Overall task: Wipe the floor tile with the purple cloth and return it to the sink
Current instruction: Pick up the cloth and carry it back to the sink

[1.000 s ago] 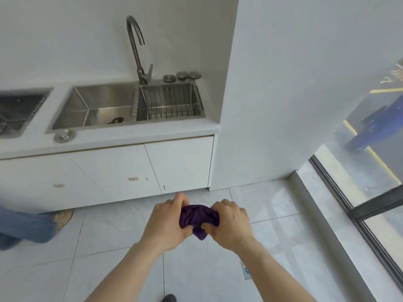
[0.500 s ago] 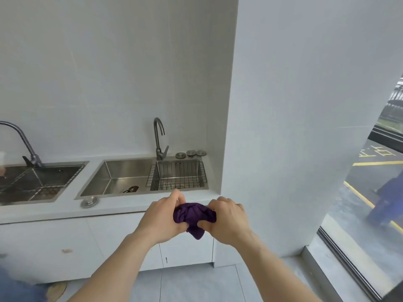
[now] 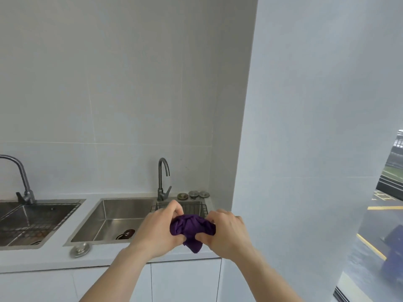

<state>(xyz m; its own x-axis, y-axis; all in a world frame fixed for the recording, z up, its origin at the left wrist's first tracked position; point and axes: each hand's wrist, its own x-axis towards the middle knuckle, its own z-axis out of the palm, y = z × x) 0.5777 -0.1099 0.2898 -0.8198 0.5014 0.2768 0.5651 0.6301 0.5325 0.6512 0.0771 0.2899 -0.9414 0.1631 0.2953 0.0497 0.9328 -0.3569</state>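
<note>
Cloth point(image 3: 192, 227) bunched at lower centre, both hands point(image 3: 159, 232) point(image 3: 226, 234) clenched on it before the sink point(image 3: 113, 216); released early, it could land on the bench point(image 3: 43, 258).

Cloth point(image 3: 192, 227) was shown in solid deep purple; sink point(image 3: 113, 216) in brushed silver steel; wall tiles point(image 3: 130, 83) in plain pale grey; cabinets point(image 3: 185, 280) in white.

A kitchen: two steel sinks point(image 3: 113, 221) point(image 3: 32, 221) with curved taps point(image 3: 163, 179) sit in a white counter point(image 3: 109, 257) across the lower left of the frame, white cabinets point(image 3: 185, 280) beneath, pale wall tiles point(image 3: 109, 94) above.
</note>
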